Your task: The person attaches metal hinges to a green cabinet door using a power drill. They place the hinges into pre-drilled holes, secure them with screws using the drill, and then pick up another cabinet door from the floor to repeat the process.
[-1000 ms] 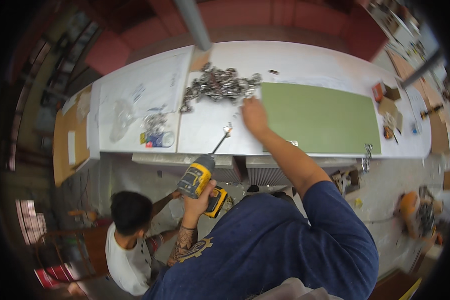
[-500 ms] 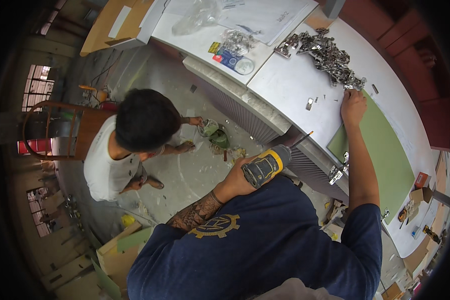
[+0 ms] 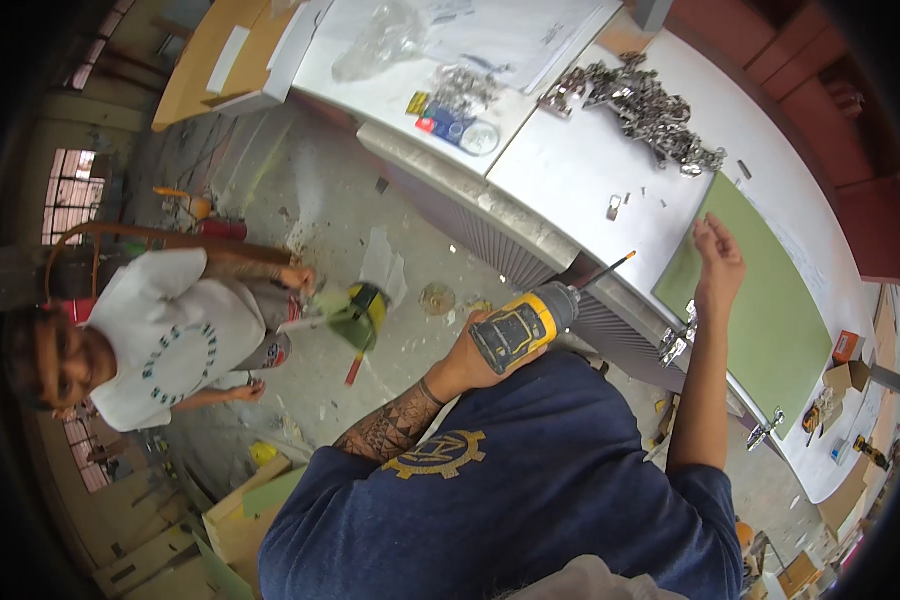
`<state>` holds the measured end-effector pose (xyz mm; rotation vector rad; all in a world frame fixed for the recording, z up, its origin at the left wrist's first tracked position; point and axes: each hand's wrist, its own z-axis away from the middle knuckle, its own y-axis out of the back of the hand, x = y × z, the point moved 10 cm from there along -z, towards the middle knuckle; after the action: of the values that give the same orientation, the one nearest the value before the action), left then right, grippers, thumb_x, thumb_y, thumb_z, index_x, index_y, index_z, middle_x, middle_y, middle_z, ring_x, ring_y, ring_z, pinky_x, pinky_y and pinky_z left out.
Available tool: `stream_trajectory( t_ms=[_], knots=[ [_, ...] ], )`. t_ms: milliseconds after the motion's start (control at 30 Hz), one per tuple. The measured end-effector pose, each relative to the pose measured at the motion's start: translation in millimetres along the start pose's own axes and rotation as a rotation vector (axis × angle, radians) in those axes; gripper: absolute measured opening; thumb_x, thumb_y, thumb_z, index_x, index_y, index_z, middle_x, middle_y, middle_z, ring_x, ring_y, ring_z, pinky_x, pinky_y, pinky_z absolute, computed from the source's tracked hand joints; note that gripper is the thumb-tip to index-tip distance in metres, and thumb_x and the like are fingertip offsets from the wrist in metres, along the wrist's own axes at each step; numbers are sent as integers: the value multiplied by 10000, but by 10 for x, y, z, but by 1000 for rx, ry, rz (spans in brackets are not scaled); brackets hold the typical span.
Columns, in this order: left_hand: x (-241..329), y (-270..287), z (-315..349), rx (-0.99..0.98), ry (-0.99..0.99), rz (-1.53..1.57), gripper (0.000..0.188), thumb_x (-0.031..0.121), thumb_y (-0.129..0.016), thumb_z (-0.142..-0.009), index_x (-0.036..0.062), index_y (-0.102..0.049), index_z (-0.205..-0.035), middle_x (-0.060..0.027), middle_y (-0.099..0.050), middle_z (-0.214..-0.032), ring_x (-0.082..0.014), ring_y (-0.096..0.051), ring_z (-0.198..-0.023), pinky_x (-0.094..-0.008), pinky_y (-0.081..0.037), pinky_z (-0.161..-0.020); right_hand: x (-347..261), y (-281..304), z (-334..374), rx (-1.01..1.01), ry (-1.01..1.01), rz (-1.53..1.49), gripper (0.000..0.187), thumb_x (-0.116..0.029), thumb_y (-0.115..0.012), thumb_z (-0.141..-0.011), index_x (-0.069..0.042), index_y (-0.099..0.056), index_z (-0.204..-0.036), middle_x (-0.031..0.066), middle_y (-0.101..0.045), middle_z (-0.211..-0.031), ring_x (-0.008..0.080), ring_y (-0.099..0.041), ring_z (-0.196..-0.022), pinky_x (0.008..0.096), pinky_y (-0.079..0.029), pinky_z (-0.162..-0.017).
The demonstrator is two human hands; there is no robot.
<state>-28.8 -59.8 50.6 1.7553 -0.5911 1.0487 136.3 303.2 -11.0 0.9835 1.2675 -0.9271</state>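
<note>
My left hand (image 3: 462,362) is wrapped round a yellow and black cordless drill (image 3: 518,332), its long thin bit pointing up and right toward the worktop edge. Over a green panel (image 3: 760,290) hovers my right hand (image 3: 718,262), thumb and fingertips pinched together. Whatever is in that pinch is too small to make out. Two shiny metal hinges, one closer to my right forearm (image 3: 678,335) and another farther along (image 3: 766,430), sit at the panel's near edge. Beyond the right hand lies a heap of metal hinges (image 3: 660,115).
A few small metal pieces (image 3: 614,207) lie on the white worktop (image 3: 560,170). Plastic bags (image 3: 382,45) and papers rest farther left. A small open box (image 3: 845,385) and tools stand at right. On the left, another person (image 3: 185,335) is beside a green container (image 3: 362,315).
My right hand has drawn back from the hinge heap to above the green panel. The drill stays in my left hand. The other person has straightened up and moved left.
</note>
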Motion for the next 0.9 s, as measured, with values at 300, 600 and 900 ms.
stream_trajectory(
  t_ms=[300,600,900],
  knots=[
    [249,-449,-251,-199,-90,83,229,276,-786,-917,136,-771,-1097,-29,-787,-981,-223,-763,-865,-373,-538,-788,526,133,946,-43,-481,-697,261,-208,-713,-1000,-30,-651,-1181,113,-690,-1176,219,-669,-1076,367,-568,-955],
    [361,-687,-525,-292,-217,-2,196,209,-847,-862,47,-754,-923,-92,-768,-855,-246,-760,-766,-346,-586,-677,450,225,1129,-134,-405,-1273,154,-114,-615,-1052,14,-639,-1134,155,-695,-1117,240,-708,-1030,325,-620,-926],
    [499,-911,-615,-541,-21,-2,236,258,-832,-888,55,-756,-983,-70,-766,-915,-206,-741,-827,-348,-571,-749,615,558,1590,21,-461,-1278,165,-117,-611,-1054,13,-647,-1150,142,-705,-1170,240,-713,-1101,340,-625,-967]
  ],
)
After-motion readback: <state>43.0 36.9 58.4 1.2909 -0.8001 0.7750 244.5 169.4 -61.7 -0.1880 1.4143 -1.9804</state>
